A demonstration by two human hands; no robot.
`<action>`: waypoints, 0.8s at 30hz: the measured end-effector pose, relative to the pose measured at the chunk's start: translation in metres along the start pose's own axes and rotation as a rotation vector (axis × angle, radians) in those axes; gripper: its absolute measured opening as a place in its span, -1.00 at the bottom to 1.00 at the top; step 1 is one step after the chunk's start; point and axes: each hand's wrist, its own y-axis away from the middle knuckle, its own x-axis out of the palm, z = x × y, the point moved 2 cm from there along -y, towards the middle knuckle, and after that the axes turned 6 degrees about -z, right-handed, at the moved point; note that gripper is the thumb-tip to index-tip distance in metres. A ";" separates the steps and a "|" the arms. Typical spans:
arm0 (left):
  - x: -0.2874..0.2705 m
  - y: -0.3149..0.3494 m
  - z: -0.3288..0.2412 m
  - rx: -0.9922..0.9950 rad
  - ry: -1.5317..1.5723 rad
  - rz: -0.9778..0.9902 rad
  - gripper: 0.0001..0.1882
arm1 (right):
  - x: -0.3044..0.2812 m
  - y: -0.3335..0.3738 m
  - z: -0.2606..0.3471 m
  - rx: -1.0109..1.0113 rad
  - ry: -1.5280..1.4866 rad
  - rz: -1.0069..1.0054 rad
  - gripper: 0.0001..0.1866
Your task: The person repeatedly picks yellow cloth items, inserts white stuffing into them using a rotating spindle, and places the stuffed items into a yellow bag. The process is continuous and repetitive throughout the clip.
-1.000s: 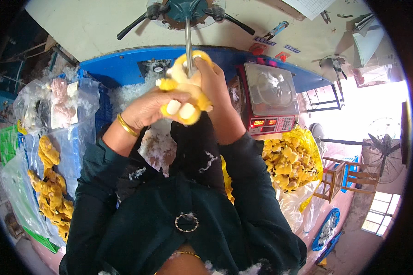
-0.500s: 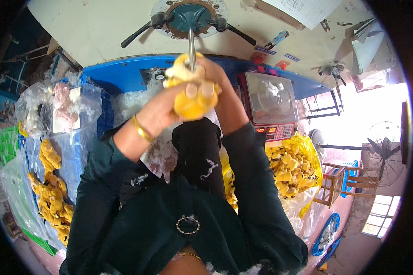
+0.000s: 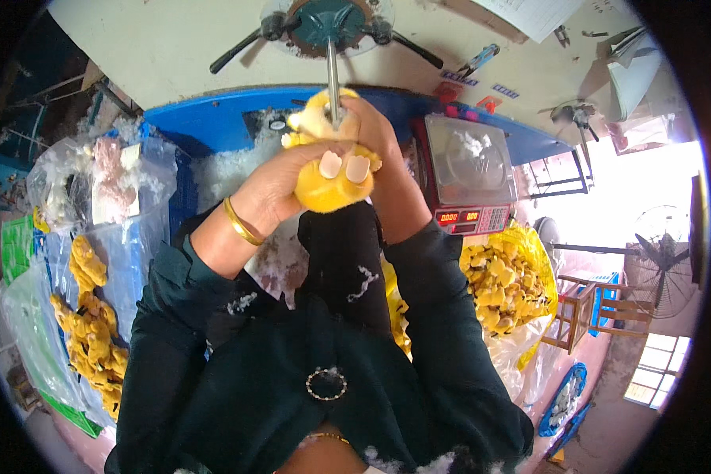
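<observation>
A yellow plush toy (image 3: pixel 332 193) with two pale oval patches is gripped between my hands. The thin metal tube (image 3: pixel 332 71) of the filling machine (image 3: pixel 329 20) runs down into the toy's pale upper part. From the left, my left hand (image 3: pixel 280 182) wraps the toy's side, thumb lying across it. On the other side my right hand (image 3: pixel 371 130) closes round the toy near the tube; the toy hides some of its fingers.
A scale with a red display (image 3: pixel 470 174) stands at the right, above a yellow sack (image 3: pixel 509 280) of plush pieces. More yellow plush skins (image 3: pixel 91 332) lie on plastic-covered crates at the left. White stuffing (image 3: pixel 221 174) lies behind my left forearm. A blue-handled cutter (image 3: pixel 479 59) rests on the machine panel.
The toy has turned slightly and sits a little lower, its pale patches now plainly showing. My fingers have shifted off the patches, and both hands keep hold of it on the tube.
</observation>
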 end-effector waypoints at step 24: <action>-0.142 0.091 -0.029 0.581 -1.388 -0.731 -0.30 | -0.117 0.130 -0.016 -0.113 0.873 -0.299 -0.66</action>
